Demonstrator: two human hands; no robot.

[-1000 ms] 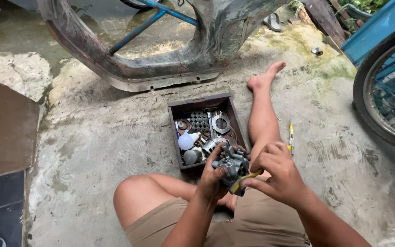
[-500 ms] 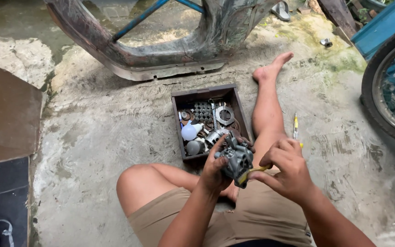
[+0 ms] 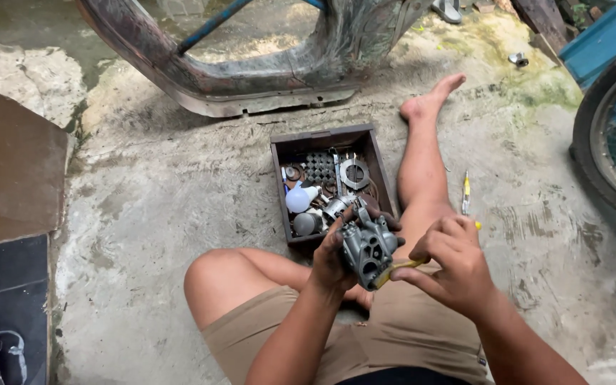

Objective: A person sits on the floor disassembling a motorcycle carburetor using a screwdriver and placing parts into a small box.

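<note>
Between the earlier views and this one little was altered: the grey carburettor body was kept gripped in the left hand above the lap, just before the wooden parts box, while the yellow-handled screwdriver remained pinched in the right hand with its tip seated in the part, so the work was judged ongoing.

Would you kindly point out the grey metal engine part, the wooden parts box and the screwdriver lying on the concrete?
grey metal engine part (image 3: 368, 249), head view, on its cast body.
wooden parts box (image 3: 320, 135), head view, on its far rim.
screwdriver (image 3: 466, 191), head view, on its yellow handle.
</note>
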